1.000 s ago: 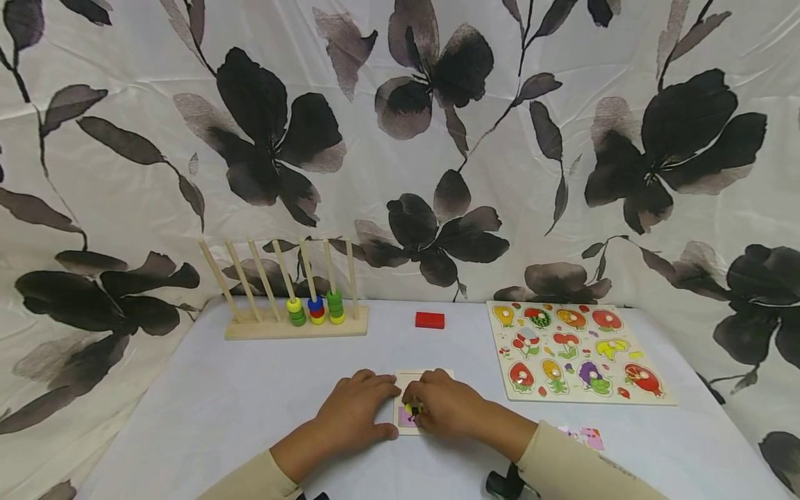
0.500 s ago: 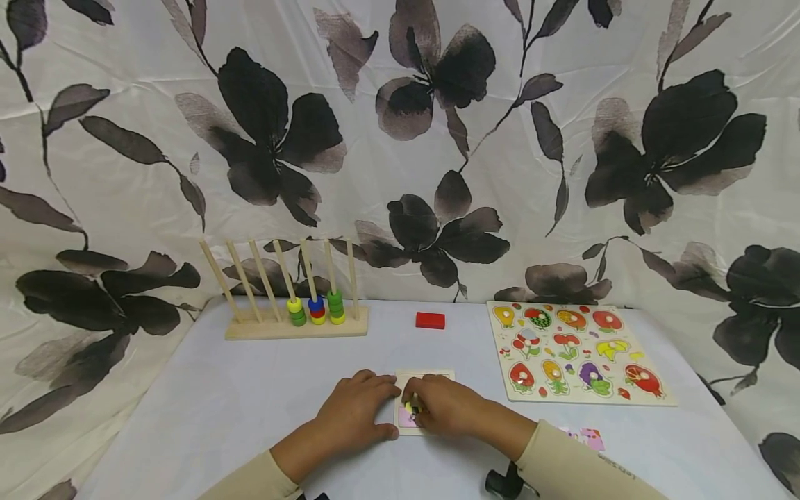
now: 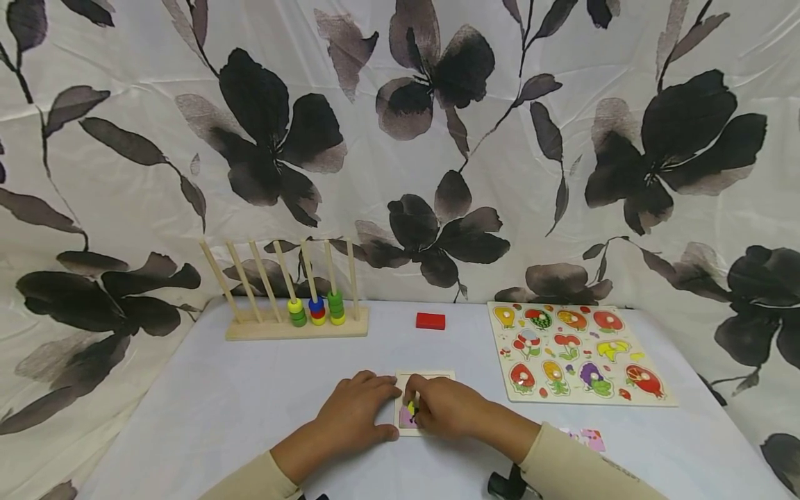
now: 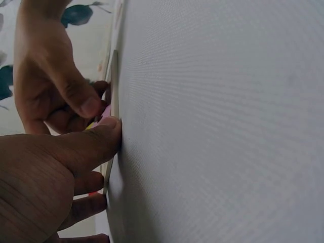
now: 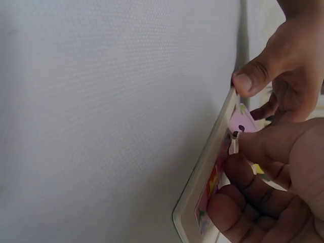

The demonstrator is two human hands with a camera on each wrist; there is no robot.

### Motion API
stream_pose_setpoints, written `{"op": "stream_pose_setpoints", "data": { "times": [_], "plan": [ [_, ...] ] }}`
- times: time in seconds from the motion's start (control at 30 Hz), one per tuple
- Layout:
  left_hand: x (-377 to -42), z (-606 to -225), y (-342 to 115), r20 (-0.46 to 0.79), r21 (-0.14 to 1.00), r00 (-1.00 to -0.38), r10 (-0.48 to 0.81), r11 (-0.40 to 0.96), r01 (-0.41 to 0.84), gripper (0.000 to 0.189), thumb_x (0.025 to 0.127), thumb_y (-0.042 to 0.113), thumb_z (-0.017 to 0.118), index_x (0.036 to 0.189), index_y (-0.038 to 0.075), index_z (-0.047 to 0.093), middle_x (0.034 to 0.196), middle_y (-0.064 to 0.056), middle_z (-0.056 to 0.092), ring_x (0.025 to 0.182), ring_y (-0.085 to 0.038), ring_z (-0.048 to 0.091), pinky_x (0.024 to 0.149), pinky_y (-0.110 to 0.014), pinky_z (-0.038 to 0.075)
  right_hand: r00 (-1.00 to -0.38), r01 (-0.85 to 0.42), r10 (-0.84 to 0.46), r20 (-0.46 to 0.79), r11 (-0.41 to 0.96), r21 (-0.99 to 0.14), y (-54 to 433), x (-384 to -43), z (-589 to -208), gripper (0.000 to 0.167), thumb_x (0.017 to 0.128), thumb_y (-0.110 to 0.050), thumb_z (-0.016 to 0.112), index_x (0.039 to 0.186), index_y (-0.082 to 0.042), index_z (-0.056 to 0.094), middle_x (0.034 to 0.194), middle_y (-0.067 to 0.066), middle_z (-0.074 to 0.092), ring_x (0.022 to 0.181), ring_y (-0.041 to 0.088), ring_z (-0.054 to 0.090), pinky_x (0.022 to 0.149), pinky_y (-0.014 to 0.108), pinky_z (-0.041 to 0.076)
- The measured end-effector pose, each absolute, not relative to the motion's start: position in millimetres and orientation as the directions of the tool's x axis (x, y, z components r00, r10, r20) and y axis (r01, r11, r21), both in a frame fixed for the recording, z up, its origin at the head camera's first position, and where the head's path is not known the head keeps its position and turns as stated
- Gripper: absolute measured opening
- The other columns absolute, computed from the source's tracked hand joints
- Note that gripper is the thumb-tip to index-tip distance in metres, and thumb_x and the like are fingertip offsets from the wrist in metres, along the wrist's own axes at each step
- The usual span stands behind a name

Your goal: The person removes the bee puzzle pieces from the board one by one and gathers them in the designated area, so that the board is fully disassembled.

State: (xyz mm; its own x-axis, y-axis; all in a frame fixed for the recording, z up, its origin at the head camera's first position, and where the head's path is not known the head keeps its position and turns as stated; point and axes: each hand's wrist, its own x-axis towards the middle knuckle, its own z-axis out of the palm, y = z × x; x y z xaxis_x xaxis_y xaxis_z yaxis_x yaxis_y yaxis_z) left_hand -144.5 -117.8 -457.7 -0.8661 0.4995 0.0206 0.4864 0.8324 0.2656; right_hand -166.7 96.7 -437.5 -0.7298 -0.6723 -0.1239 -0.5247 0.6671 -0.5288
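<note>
A small wooden puzzle tray (image 3: 425,373) with a pale rim lies on the white table before me. My left hand (image 3: 353,410) is at its left side, fingertips and thumb (image 4: 109,129) touching the edge with fingers fairly straight. My right hand (image 3: 446,406) is over the tray and pinches a pink puzzle piece (image 5: 242,121) between thumb and fingers. The piece has yellow and black printing and stands tilted above the recess in the right wrist view. A coloured picture piece (image 5: 212,179) lies in the tray beneath the right fingers, which hide much of it.
Behind stands a wooden peg rack (image 3: 296,332) with coloured rings on several pegs. A red block (image 3: 430,321) lies to its right. A fruit puzzle board (image 3: 581,354) is at the right; loose pink pieces (image 3: 590,439) lie beside the right sleeve. A black object (image 3: 507,484) sits at the front.
The pink piece has turned slightly in my right fingers, with less of its yellow and black print showing. My left hand keeps its place at the tray.
</note>
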Motion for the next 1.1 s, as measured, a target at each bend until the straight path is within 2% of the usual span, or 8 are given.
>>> {"op": "stream_pose_setpoints", "data": {
  "times": [0.2, 0.37, 0.57, 0.73, 1.1],
  "plan": [
    [-142.5, -456.8, -117.4, 0.028, 0.261, -0.867, 0.497, 0.834, 0.487, 0.059, 0.081, 0.049, 0.083, 0.129, 0.017, 0.069, 0.14, -0.002, 0.062, 0.127, -0.027, 0.053, 0.097, -0.053, 0.046, -0.745, -0.524, -0.661, -0.09, 0.664, -0.534, 102.2, -164.0, -436.3, 0.014, 0.097, -0.009, 0.066, 0.103, -0.019, 0.058, 0.075, -0.014, 0.055, 0.065, 0.003, 0.05, 0.061, 0.025, 0.044],
    [-141.6, -456.6, -117.5, 0.031, 0.262, -0.867, 0.497, 0.833, 0.487, 0.059, 0.082, 0.049, 0.083, 0.129, 0.017, 0.068, 0.141, -0.002, 0.061, 0.127, -0.026, 0.053, 0.097, -0.053, 0.046, -0.746, -0.5, -0.661, -0.082, 0.637, -0.587, 110.8, -164.3, -433.8, 0.009, 0.1, -0.013, 0.064, 0.098, -0.018, 0.058, 0.074, -0.014, 0.055, 0.066, 0.002, 0.05, 0.061, 0.024, 0.044],
    [-141.0, -457.0, -117.7, 0.04, 0.264, -0.866, 0.498, 0.831, 0.49, 0.059, 0.082, 0.048, 0.083, 0.129, 0.017, 0.068, 0.141, -0.002, 0.061, 0.127, -0.026, 0.053, 0.098, -0.053, 0.046, -0.766, -0.441, -0.638, -0.078, 0.61, -0.658, 125.2, -163.7, -426.7, 0.006, 0.099, -0.012, 0.065, 0.099, -0.015, 0.06, 0.08, -0.012, 0.059, 0.073, 0.005, 0.054, 0.068, 0.025, 0.049],
    [-140.6, -456.6, -117.0, 0.025, 0.268, -0.871, 0.49, 0.836, 0.478, 0.058, 0.081, 0.047, 0.084, 0.129, 0.017, 0.069, 0.141, -0.002, 0.061, 0.128, -0.027, 0.053, 0.099, -0.054, 0.045, -0.798, -0.424, -0.6, -0.062, 0.632, -0.649, 143.4, -160.2, -417.8, 0.006, 0.1, -0.013, 0.065, 0.1, -0.018, 0.061, 0.085, -0.013, 0.06, 0.08, 0.007, 0.057, 0.071, 0.027, 0.05],
    [-142.1, -456.7, -116.4, -0.014, 0.272, -0.881, 0.474, 0.849, 0.453, 0.06, 0.081, 0.047, 0.085, 0.131, 0.019, 0.068, 0.143, -0.001, 0.06, 0.131, -0.028, 0.051, 0.102, -0.054, 0.044, -0.828, -0.375, -0.554, -0.085, 0.66, -0.651, 195.8, -149.6, -415.2, 0.005, 0.099, -0.019, 0.07, 0.098, -0.02, 0.065, 0.086, -0.014, 0.062, 0.08, 0.007, 0.058, 0.068, 0.027, 0.05]
  ]
}}
